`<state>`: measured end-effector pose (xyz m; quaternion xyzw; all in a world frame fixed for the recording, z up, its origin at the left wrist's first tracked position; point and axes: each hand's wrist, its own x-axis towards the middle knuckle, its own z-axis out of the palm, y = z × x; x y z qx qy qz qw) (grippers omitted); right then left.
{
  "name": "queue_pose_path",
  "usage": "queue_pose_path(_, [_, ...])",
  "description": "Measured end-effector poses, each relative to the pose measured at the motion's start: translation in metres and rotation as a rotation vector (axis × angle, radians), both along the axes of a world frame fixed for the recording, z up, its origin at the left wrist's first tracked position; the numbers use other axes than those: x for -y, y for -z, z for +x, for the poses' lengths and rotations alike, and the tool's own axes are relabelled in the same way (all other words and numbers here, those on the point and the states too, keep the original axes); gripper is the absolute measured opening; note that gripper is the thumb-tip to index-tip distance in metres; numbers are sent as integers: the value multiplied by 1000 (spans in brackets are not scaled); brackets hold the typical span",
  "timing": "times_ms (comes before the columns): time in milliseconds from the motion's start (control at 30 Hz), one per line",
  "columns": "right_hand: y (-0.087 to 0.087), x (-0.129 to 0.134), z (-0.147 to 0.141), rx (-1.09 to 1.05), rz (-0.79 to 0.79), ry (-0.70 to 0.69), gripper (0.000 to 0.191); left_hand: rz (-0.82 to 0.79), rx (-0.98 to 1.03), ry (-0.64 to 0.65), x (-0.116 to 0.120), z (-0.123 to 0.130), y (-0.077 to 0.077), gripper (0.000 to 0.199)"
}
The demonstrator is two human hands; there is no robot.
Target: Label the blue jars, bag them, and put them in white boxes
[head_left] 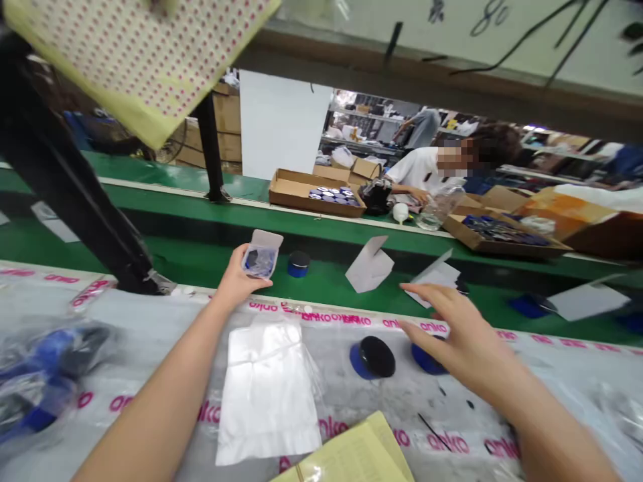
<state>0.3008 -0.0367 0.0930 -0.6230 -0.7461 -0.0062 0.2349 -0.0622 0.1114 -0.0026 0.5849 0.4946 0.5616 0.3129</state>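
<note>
green conveyor belt | plastic-covered bench | left hand gripping clear packet over bench edge | right hand open, fingers spread, above round black-and-blue lid | flat white bag on bench, nothing visibly packed

We can't tell what lies inside the clear packet held in the left hand. The right hand hides most of a round blue-and-black object, so we can't see its whole shape. The dotted sheet runs off the top edge, and the yellow papers are cut off at the bottom. The blue things in plastic bags are blurred by the wrapping and cut off at the left. The small items in the cardboard box on the right are too small for us to name.
</note>
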Motion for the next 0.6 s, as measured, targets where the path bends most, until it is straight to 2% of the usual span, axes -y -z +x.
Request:
queue_pose_path(67, [-19,-19,-59,-87,-54,-180,26,-14,-22,66,1,0,3,89])
queue_pose_path(133, [-30,-42,-122,0,-131,-342,20,-19,-35,116,5,0,2,88])
queue_pose_path(200, [-32,-68,-174,202,-192,-376,25,-25,-44,149,7,0,0,87])
queue_pose_path(267, [-32,-92,-211,277,-232,-355,27,-38,-48,162,8,-2,-1,89])
queue_pose_path(333, [-32,-111,-233,326,-275,-301,33,-62,-46,150,7,-3,-1,91])
queue_pose_path(433, [-38,-131,-247,382,-363,-225,40,-108,-30,129,4,-5,1,90])
queue_pose_path(600, [-49,-150,-259,442,-546,-182,32,-146,24,109,3,-7,2,89])
